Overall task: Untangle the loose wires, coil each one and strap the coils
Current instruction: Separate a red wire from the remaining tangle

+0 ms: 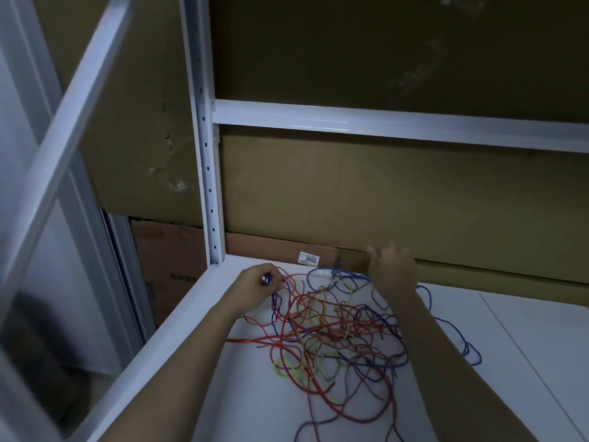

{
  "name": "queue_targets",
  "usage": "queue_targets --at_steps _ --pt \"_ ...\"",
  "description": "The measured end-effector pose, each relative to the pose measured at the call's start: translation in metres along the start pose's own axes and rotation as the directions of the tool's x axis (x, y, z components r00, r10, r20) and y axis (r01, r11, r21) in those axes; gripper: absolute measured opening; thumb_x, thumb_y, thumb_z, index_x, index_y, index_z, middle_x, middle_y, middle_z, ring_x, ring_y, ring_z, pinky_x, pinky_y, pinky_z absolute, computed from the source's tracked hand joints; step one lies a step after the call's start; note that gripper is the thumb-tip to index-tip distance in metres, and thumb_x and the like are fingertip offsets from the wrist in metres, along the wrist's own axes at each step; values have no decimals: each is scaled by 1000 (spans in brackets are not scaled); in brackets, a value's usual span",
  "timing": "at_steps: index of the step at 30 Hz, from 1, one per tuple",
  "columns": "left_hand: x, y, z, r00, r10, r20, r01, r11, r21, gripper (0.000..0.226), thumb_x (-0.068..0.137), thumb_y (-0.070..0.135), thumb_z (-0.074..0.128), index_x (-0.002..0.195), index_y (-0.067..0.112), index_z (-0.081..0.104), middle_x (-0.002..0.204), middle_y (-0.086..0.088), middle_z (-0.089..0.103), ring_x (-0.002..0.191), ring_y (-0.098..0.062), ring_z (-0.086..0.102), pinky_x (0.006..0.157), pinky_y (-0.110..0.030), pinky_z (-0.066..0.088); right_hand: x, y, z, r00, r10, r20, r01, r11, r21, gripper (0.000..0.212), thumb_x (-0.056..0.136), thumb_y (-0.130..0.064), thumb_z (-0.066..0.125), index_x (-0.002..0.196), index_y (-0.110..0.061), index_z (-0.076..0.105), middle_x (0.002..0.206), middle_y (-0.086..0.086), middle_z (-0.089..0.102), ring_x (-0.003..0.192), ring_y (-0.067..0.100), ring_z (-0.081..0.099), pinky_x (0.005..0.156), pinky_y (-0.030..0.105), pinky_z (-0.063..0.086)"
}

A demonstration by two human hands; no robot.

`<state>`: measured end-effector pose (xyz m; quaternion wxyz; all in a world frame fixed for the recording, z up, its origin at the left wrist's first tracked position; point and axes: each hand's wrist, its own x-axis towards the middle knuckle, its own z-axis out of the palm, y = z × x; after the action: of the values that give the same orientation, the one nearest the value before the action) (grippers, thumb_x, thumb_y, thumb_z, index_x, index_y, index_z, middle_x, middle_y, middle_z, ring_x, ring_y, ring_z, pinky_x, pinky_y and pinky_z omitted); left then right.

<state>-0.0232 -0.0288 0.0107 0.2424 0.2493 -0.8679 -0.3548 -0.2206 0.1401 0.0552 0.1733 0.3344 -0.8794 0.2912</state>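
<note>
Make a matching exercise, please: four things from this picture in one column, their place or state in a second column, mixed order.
1. left hand
2. right hand
3. wire tangle
4. label 3055

A. stuck on the cardboard behind the shelf
B. pinches a blue wire near the shelf's left edge
C. raised over the far side of the tangle
D. spread loose on the white shelf

Pairs: 1-B, 2-C, 3-D, 4-A
</note>
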Motion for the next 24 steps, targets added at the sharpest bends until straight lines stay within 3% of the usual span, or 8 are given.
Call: queue_targets --at_steps 2,6,8,11,16,18,21,24 --pt "0 6 1 999 6 -36 -8 999 -36 7 88 9 65 82 6 62 88 -3 68 85 -19 63 78 -30 51 -11 -5 9 973 -225 57 232 950 -210 36 85 -3 48 117 -4 62 124 21 55 113 36 49 98 40 36" --pt "0 21 2 998 42 -54 -46 996 -73 11 86 2 63 86 13 64 87 3 66 81 -12 62 73 -17 50 -30 -34 23 798 -583 152 570 812 123 52 86 -6 51 138 -7 48 142 15 44 133 33 37 114 48 20" --pt "-1 25 1 997 63 -49 -65 997 -39 12 86 3 64 90 14 63 90 2 65 84 -17 62 76 -23 51 -40 -51 26 786 -549 284 429 815 389 43 96 -15 43 139 -11 46 141 10 47 131 25 41 108 34 31" --pt "-4 28 0 994 93 -65 -92 996 14 14 85 2 65 93 14 63 89 1 63 81 -15 59 71 -17 46 -49 -67 30 821 -500 276 336 813 475 37 97 -32 49 131 -17 53 126 4 56 114 17 51 83 21 36" --pt "-7 34 1 979 168 -113 -156 982 109 10 84 6 66 91 14 66 85 3 62 75 -11 53 65 -19 42 -58 -73 25 881 -435 -185 469 752 463 11 87 -16 63 94 -7 67 95 4 54 87 10 50 74 25 42" --pt "-9 37 2 968 215 -130 -196 970 145 11 84 6 66 93 12 67 85 5 61 76 -10 53 64 -21 41 -57 -77 20 929 -362 -69 330 733 595 15 89 -24 62 82 -11 64 80 -6 52 73 5 49 65 24 40" --pt "-11 43 3 948 289 -135 -269 952 149 14 81 0 63 90 10 65 87 1 63 77 -10 51 65 -27 43 -52 -80 19 913 -342 223 170 815 554 31 88 -34 65 80 -5 67 74 8 64 72 16 59 65 33 47" --pt "-14 44 3 947 280 -155 -267 958 104 16 82 10 72 94 16 65 92 2 62 77 -12 54 67 -25 47 -48 -72 18 912 -352 210 167 787 594 16 90 -15 61 84 -4 71 77 10 69 72 20 63 64 32 48"
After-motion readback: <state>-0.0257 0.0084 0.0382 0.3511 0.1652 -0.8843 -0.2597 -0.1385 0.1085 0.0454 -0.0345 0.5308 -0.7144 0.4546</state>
